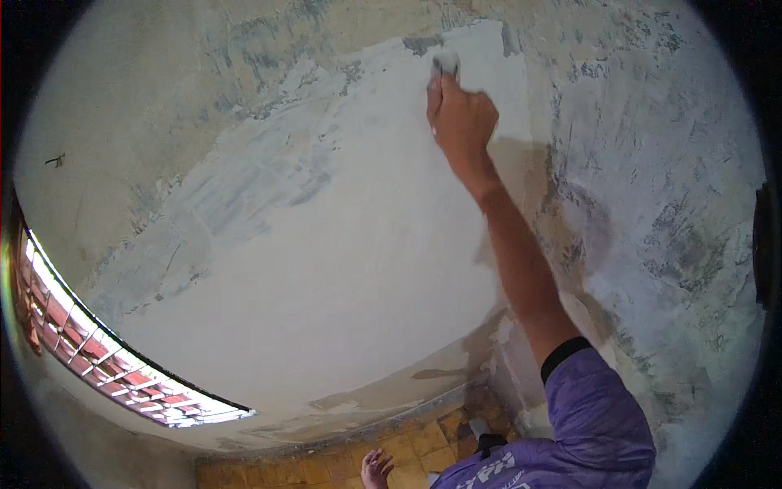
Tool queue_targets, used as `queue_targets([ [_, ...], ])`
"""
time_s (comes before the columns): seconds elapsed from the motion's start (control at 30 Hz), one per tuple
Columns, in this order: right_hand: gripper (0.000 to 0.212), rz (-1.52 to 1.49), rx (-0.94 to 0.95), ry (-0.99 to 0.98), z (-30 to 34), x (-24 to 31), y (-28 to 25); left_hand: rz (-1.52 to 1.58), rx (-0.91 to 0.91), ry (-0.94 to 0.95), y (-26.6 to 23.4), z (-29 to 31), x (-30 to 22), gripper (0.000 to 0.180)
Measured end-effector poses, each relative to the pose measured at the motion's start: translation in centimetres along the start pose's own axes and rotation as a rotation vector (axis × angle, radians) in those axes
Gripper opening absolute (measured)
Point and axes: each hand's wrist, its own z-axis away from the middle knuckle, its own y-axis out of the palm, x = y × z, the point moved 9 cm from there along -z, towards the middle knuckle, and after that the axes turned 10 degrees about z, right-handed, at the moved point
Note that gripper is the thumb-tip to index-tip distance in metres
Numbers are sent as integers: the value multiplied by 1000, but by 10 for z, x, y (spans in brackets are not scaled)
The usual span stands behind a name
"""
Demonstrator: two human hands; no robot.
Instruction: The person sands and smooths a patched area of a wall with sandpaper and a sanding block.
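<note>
My right arm reaches up to a wall coated with smooth white plaster (350, 244). High on that coat, my right hand (464, 114) is closed around a putty knife (447, 62), its blade end blurred and close to the upper edge of the white area. The fist hides most of the handle. Low in the view, my left hand (376, 469) hangs away from the wall, fingers loosely bent and apart, with nothing visible in it.
Rough grey-blue patches (277, 175) border the white coat, and another mottled wall (652, 220) meets it on the right. A barred window (106, 350) is at lower left. Yellow-orange floor tiles (415, 440) lie below. A dark object (764, 244) shows at the right rim.
</note>
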Motion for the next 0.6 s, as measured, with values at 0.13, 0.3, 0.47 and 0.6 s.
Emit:
queue_targets([
  [0.13, 22, 37, 229, -3, 101, 6, -8, 33, 15, -42, 0, 0, 4, 49],
  [0.3, 20, 116, 185, -88, 67, 2, -2, 39, 19, -81, -10, -9, 13, 49],
  [0.47, 31, 170, 36, -11, -48, -35, 19, 54, 41, -32, -13, -11, 11, 48],
  [0.6, 31, 182, -3, -45, -71, -54, 31, 73, -21, -33, -9, -3, 8, 46],
])
